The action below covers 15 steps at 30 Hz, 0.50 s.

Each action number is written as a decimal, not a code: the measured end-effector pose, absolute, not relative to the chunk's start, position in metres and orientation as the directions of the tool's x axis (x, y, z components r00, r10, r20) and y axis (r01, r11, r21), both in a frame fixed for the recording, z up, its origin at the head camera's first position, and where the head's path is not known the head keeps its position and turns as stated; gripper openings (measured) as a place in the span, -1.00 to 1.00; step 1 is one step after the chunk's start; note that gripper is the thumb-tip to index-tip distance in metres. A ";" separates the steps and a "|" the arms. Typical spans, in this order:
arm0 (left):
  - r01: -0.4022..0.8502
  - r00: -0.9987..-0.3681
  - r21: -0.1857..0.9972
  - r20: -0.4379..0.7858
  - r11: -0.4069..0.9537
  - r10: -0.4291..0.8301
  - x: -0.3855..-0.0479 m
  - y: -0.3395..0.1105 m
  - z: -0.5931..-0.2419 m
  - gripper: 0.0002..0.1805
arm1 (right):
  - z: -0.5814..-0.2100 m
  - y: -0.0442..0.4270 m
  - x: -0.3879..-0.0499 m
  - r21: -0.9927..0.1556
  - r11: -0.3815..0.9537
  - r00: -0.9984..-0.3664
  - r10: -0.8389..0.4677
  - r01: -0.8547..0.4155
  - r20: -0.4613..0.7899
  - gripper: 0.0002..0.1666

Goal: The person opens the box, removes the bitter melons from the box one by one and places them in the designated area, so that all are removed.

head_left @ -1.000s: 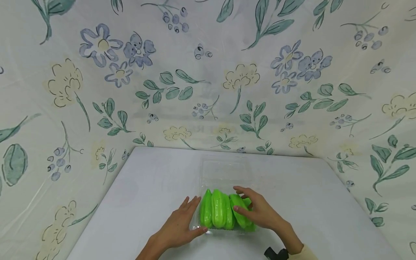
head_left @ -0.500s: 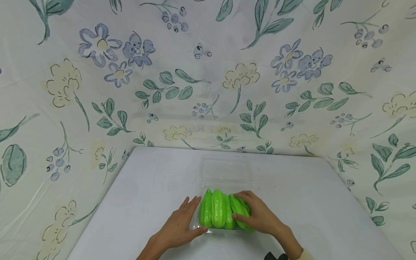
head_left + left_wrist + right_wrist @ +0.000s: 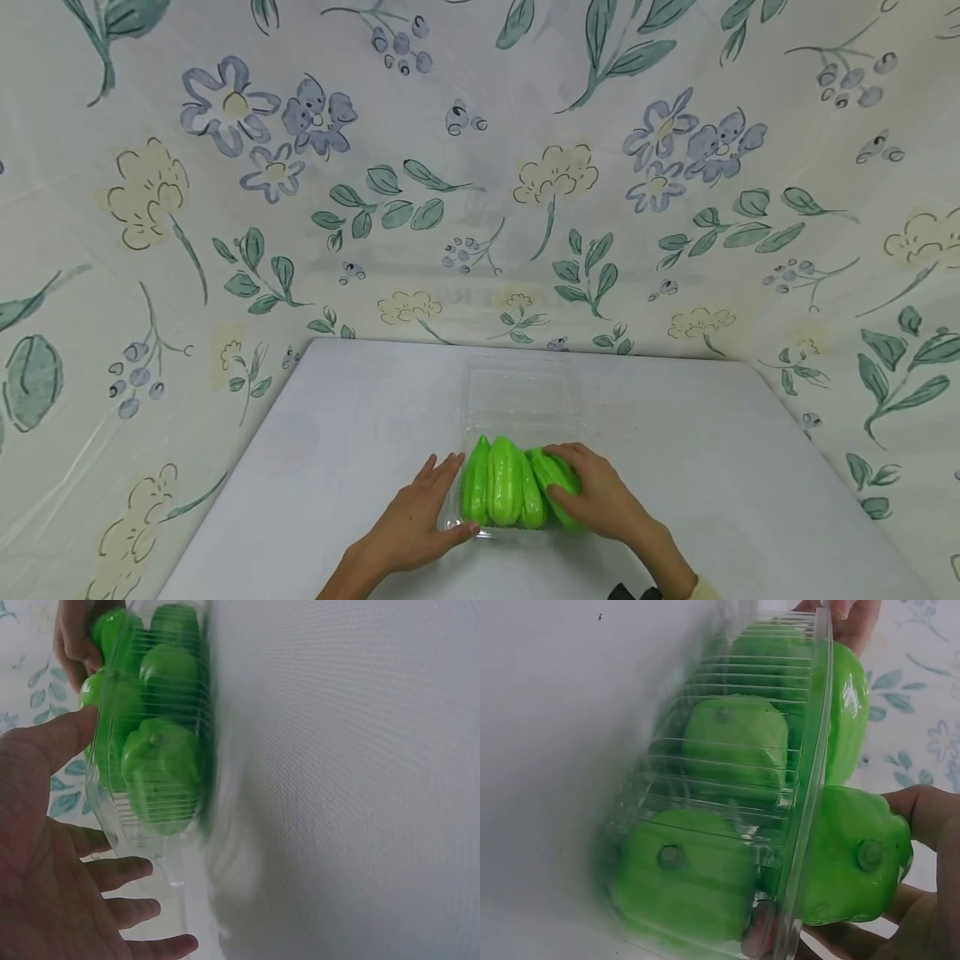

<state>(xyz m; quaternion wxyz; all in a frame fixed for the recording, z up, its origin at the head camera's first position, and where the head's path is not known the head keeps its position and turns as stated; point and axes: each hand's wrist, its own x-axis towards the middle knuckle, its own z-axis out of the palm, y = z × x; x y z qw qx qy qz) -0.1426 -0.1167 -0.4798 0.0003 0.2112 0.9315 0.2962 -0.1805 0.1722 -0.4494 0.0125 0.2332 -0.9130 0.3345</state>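
Several glossy, ribbed green peppers (image 3: pixel 506 483) lie side by side in a clear plastic clamshell box (image 3: pixel 495 534). My right hand (image 3: pixel 603 500) grips the rightmost top pepper (image 3: pixel 551 475), its thumb on the near-left side and its fingers over the far side. In the right wrist view this held pepper (image 3: pixel 855 855) sits above the box's rim, stem stub showing, with other peppers below it behind the ribbed wall. My left hand (image 3: pixel 416 517) is spread at the box's left side. The left wrist view shows its thumb (image 3: pixel 71 739) at the rim and its other fingers straight.
The box's transparent lid (image 3: pixel 522 392) lies folded back behind it, flat on the white table (image 3: pixel 360 417). A floral cloth (image 3: pixel 480 208) hangs around the table's back and sides. A black object (image 3: pixel 637 593) shows at the right wrist, by the sleeve.
My right hand has closed its fingers around the rightmost top pepper and tilted it slightly, its near end shifting right. The left hand has stayed at the box's side.
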 end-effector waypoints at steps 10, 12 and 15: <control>0.391 -0.912 0.546 0.121 0.741 0.393 -0.143 -0.117 -0.481 0.03 | -0.453 0.177 -0.181 -0.627 0.649 -0.899 -0.369 -0.430 0.235 -0.52; 0.389 -0.913 0.549 0.118 0.740 0.392 -0.143 -0.116 -0.481 0.03 | -0.451 0.178 -0.180 -0.633 0.643 -0.900 -0.359 -0.431 0.247 -0.52; 0.384 -0.914 0.554 0.111 0.739 0.391 -0.142 -0.116 -0.481 0.03 | -0.448 0.179 -0.180 -0.645 0.623 -0.894 -0.357 -0.443 0.269 -0.52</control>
